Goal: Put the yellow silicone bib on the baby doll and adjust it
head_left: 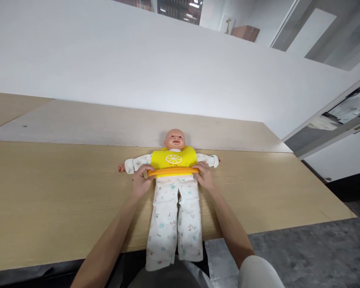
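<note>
Pinching the orange rim [173, 171] of the bib [174, 159] at its two ends, the left hand [142, 181] and right hand [204, 175] sit one on either side of the doll [167, 198], at about its waist. Each has thumb and fingers bent round its own end, so neither is clearly nearer the bib; the left lies slightly closer to the doll's feet end. The bib covers the doll's chest, between the hands and reaching away from them toward the doll's head [175, 138]. The rim's long axis runs across the doll's body, roughly square to the line from head to trousers [165, 216], and bows a little. The doll lies on its back on the table [63, 192], arms spread to both sides beyond the hands, legs pointing toward the person.

At the doll's neck, a bit of yellow shows on the left hand's side, but whether the bib is fastened behind the neck is hidden. How deep the fingertips reach under or behind the rim cannot be told, nor can the inside of the rim be seen. Dark marks on the doll's chest, under the bib's white print, are cut off by the rim and too small to read. The doll's feet do not show past the trouser cuffs
</note>
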Available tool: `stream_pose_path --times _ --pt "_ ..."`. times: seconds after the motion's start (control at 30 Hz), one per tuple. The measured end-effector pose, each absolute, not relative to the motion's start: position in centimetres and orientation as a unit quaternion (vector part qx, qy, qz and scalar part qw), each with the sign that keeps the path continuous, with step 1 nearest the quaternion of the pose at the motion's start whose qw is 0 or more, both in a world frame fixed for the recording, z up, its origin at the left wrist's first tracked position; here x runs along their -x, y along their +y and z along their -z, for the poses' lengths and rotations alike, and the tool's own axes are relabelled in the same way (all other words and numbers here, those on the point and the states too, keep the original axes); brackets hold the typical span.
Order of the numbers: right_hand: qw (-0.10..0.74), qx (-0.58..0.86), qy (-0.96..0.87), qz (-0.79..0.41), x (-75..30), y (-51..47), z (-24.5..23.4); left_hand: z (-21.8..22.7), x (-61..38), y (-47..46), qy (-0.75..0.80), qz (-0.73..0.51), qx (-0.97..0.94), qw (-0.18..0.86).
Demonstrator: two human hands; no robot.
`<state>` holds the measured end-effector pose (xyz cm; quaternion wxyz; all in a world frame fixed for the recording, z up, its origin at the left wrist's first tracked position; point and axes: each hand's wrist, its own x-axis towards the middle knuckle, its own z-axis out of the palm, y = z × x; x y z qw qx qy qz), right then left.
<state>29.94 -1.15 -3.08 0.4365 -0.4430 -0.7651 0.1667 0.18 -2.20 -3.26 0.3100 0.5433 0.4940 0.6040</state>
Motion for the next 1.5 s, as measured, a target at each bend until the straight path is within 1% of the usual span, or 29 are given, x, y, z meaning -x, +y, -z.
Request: stream_pose_path --times 0.17,0.47,0.87,1.07,1.2,1.33,1.5 --pt "0.442 0.456 -0.749 -0.192 -29.9 -1.1 3.0 3.0 0.0 -2.2 0.497 -0.588 -0.545 0.332" --pt "0.438 0.46 -0.749 -0.189 -29.8 -1.9 1.6 2.4 0.3 -2.6 0.486 -0.578 -0.55 0.355" --pt "0.432 0.429 -0.753 -0.249 -30.9 -1.9 2.4 3.1 0.9 -2.6 0.475 -0.578 -0.557 0.361" --pt "0.436 0.445 -0.746 -0.237 -30.6 -1.8 2.7 3.1 0.8 -2.3 0.515 -0.58 -0.525 0.351" --pt "0.436 0.457 -0.739 -0.236 -30.3 -1.7 2.8 3.0 0.5 -2.5 0.509 -0.57 -0.535 0.359" --pt "0.46 0.493 -0.694 -0.254 -30.2 -1.6 2.5 2.6 0.1 -2.8 0.505 -0.565 -0.539 0.367" --pt "0.506 0.505 -0.658 -0.238 -30.4 -1.5 2.3 2.5 0.2 -2.9 0.512 -0.556 -0.551 0.354"
